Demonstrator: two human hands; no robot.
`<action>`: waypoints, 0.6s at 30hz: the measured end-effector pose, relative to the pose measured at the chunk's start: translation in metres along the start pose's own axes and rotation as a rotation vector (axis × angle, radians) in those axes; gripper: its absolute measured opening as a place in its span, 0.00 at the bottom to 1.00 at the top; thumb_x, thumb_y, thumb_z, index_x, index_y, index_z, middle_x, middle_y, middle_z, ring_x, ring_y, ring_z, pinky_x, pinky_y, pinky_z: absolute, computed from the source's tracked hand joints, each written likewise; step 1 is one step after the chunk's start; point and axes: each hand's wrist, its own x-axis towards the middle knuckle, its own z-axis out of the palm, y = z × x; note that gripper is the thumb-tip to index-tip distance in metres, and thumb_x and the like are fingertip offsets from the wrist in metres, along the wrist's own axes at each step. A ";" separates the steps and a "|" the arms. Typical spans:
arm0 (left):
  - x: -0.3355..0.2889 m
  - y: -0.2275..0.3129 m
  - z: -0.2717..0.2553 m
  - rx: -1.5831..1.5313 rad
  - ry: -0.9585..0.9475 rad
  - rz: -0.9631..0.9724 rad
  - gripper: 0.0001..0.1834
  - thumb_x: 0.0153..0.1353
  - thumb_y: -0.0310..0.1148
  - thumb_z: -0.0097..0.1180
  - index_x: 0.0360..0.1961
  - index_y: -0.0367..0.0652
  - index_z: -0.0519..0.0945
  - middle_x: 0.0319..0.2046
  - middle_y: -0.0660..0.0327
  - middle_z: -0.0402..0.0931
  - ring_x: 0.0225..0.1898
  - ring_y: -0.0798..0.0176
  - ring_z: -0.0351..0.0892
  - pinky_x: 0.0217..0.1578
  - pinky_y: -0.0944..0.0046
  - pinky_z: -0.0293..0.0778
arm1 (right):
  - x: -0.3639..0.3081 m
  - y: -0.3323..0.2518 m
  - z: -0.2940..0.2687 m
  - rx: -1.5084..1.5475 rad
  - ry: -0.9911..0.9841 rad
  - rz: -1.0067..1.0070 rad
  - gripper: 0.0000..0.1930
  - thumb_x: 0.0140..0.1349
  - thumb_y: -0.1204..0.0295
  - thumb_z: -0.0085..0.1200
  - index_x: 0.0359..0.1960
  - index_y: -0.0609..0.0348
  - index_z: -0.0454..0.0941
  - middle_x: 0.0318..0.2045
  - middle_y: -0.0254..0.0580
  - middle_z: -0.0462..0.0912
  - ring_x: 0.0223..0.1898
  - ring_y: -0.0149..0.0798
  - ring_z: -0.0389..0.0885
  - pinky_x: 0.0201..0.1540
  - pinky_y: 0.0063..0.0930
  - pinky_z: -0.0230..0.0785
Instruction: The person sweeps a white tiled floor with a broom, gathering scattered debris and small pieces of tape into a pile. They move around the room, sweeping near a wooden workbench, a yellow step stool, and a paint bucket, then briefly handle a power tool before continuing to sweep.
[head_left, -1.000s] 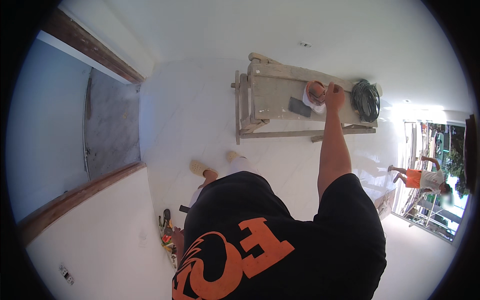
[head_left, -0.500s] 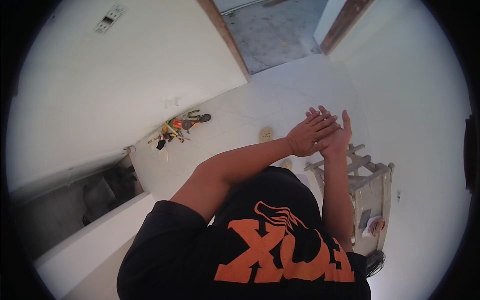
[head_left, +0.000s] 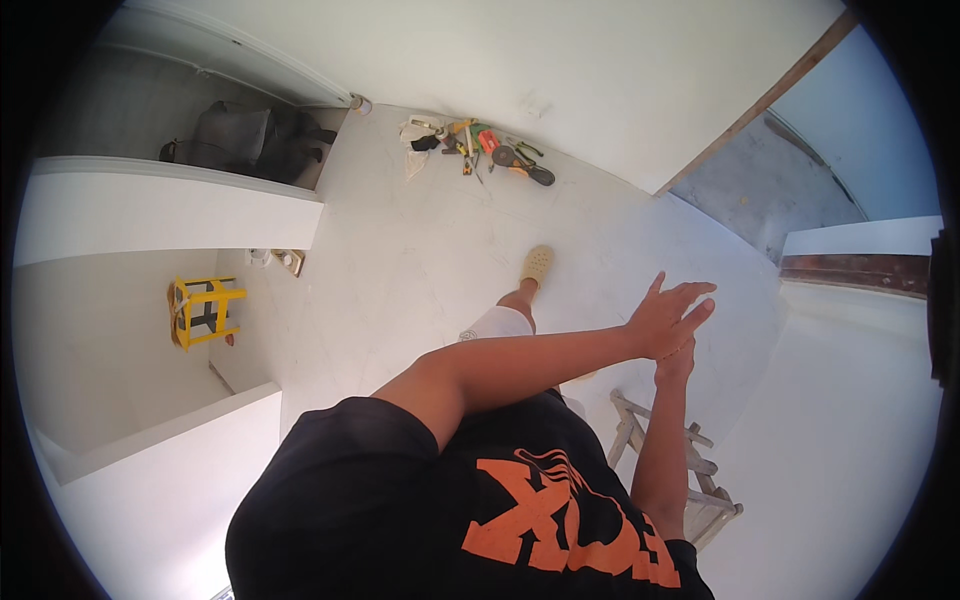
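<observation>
My left hand (head_left: pixel 662 322) reaches across to the right and lies over my right hand and wrist. Its fingers are stretched out and spread, and I see nothing held in them. My right forearm rises from below, and the right hand (head_left: pixel 675 368) shows only at the wrist and heel. Its fingers are hidden behind the left hand. A thin band or cord seems to cross where the two meet. Below them stands a worn wooden stand (head_left: pixel 708 466), partly covered by my right forearm.
Mixed hand tools (head_left: pixel 480 145) lie on the pale floor by the far wall. A yellow frame stool (head_left: pixel 208 310) stands at the left. Dark bags (head_left: pixel 245 140) lie in a recess beyond a low white wall (head_left: pixel 160 210). A doorway (head_left: pixel 770 185) opens at the right.
My view has turned left, bringing the yellow stool into sight. My hands, palms together and fingers long before, have shifted so the left one sits across the right wrist.
</observation>
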 end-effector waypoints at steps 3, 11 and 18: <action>-0.024 -0.055 -0.035 0.508 -0.021 0.433 0.30 0.72 0.54 0.41 0.68 0.49 0.68 0.67 0.52 0.66 0.68 0.47 0.65 0.72 0.31 0.35 | -0.005 0.015 0.068 0.404 -0.342 0.165 0.35 0.75 0.46 0.31 0.70 0.64 0.60 0.67 0.52 0.68 0.68 0.51 0.66 0.69 0.42 0.59; -0.045 -0.369 -0.301 0.189 -0.016 -1.041 0.21 0.69 0.44 0.42 0.48 0.43 0.81 0.42 0.56 0.85 0.55 0.50 0.79 0.64 0.28 0.55 | 0.083 0.070 0.276 -0.840 -0.360 0.241 0.25 0.73 0.56 0.48 0.54 0.71 0.74 0.36 0.47 0.86 0.42 0.42 0.84 0.47 0.35 0.76; -0.349 -0.597 -0.382 0.004 0.577 -1.349 0.15 0.65 0.40 0.47 0.44 0.51 0.84 0.42 0.55 0.85 0.49 0.48 0.82 0.58 0.47 0.70 | 0.352 0.246 0.412 -2.023 -0.590 -0.110 0.31 0.59 0.54 0.65 0.61 0.54 0.72 0.49 0.44 0.84 0.51 0.45 0.83 0.53 0.39 0.77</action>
